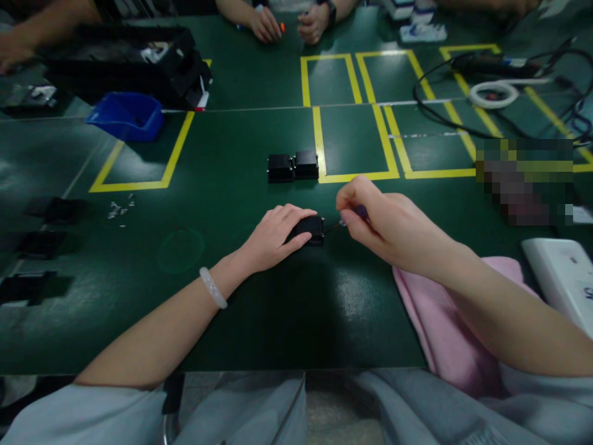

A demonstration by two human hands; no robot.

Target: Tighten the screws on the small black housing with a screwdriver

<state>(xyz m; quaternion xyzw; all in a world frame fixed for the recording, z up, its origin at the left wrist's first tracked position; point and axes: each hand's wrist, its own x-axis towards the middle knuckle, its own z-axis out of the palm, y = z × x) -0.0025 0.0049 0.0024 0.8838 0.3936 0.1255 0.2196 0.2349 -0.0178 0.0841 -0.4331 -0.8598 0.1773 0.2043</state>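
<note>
My left hand [282, 238] grips a small black box [317, 230] against the green table, fingers over its top and thumb along its near side. From the box's right end a thin shaft runs to my right hand [375, 216], whose fingers are closed round the dark purple handle of a screwdriver [360, 212]. Most of the handle is hidden in the fingers. Just beyond, two similar black boxes [293, 167] sit side by side. Small silvery screws [119, 210] lie scattered to the left of my left hand.
A blue scoop-shaped bin [127, 116] stands by a large black tray [125, 68] at far left. More black parts [34, 247] line the left side. Right are a pink cloth [445, 321], a white case [560, 278] and a coiled cable [419, 93]. Another person's hands [290, 25] rest opposite.
</note>
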